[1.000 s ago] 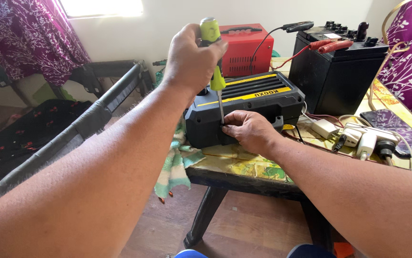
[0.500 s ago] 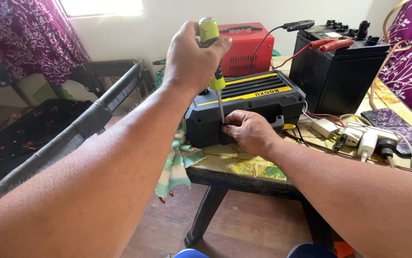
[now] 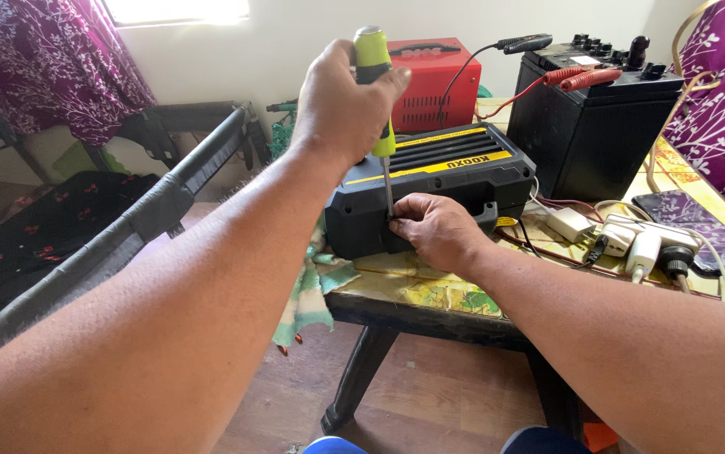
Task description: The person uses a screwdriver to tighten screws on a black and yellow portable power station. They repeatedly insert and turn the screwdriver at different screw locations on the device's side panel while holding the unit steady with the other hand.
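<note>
On a cluttered surface [image 3: 429,290], a black-and-yellow device [image 3: 429,189] lay near the front edge beside a black battery [image 3: 593,126], where the left hand [image 3: 341,101] gripped an upright green-handled screwdriver [image 3: 375,76] from above, its fingers wrapped tight, while the right hand [image 3: 434,231] pinched the shaft to steady the tip against the casing.

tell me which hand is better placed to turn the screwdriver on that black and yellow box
The left hand. It is wrapped around the green handle of the screwdriver, which stands upright on the black and yellow box. The right hand sits low on the box, pinching the shaft near its tip, so it looks better suited to steadying.
</note>
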